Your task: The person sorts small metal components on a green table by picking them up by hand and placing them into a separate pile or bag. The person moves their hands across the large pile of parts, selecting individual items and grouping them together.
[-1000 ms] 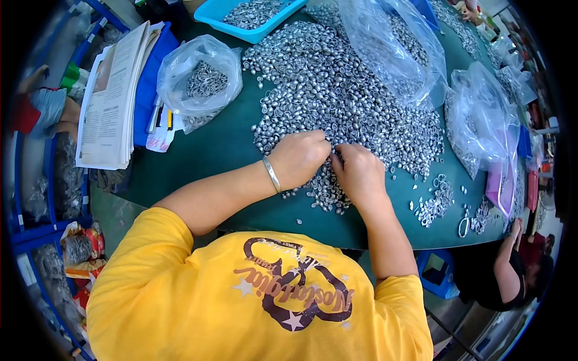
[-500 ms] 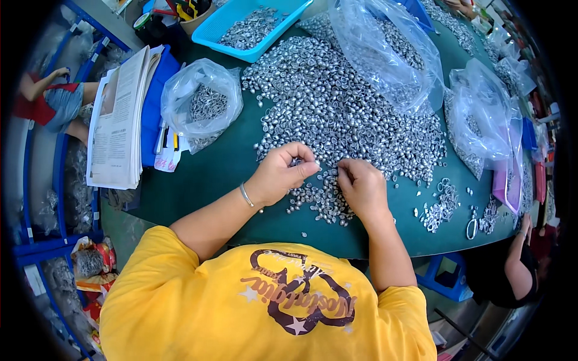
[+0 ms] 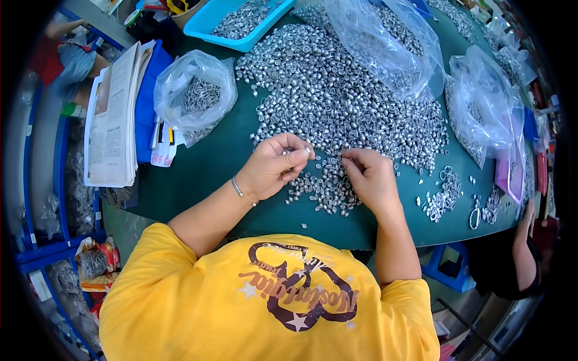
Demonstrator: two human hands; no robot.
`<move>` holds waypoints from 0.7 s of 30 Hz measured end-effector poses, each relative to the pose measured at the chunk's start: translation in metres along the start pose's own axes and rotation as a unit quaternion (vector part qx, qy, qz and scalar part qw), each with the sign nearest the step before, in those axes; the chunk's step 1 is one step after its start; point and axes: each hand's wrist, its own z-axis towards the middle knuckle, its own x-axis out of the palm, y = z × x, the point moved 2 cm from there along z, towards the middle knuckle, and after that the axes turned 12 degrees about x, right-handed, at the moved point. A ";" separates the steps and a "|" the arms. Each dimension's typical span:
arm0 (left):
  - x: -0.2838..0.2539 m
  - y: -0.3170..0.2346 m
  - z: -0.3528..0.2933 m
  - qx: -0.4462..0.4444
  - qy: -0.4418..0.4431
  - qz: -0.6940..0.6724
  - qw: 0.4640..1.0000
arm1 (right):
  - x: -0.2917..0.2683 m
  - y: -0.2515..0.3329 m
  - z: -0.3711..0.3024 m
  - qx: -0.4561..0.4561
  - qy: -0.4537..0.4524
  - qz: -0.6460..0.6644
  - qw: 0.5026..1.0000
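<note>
My left hand (image 3: 274,168) is curled up w/ thumb pressed against the fingertips, pinching what looks like one small silver piece (image 3: 308,150) at the tips; too tiny to say exactly what kind. A thin bracelet (image 3: 237,186) sits on that wrist. My right hand (image 3: 370,177) is just to the right of it, fingers bent down, tips in the near edge of the big heap of small silver metal parts (image 3: 337,102), which spreads out ahead of both hands over the green table (image 3: 198,180). Can't tell if the right one has actually got hold of anything, tips are hidden in the parts. Betw. the two hands and a bit below, a loose scatter of the same parts. Ahead-left of my left hand: a clear plastic bag (image 3: 192,96) w/ more metal bits inside, and left of that a stack of papers (image 3: 114,120) on smth blue. Far ahead, a light blue tray (image 3: 241,21) holding more parts. Ahead-right of my right hand, two big clear bags (image 3: 391,48) lie on the heap and beside it. Right of my right hand, well apart, a small cluster of metal rings (image 3: 445,192). Further right at the table edge, another person's arm (image 3: 527,240).
</note>
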 end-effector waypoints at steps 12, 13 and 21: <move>0.006 0.005 -0.006 -0.029 -0.049 0.167 0.984 | 0.015 0.007 -0.006 -0.073 -0.034 -0.138 0.987; 0.006 0.005 -0.006 -0.032 -0.056 0.161 0.985 | 0.016 0.008 -0.006 -0.072 -0.032 -0.152 0.985; 0.005 0.005 -0.008 -0.033 -0.069 0.089 0.993 | 0.015 0.009 -0.002 -0.093 -0.032 -0.144 0.985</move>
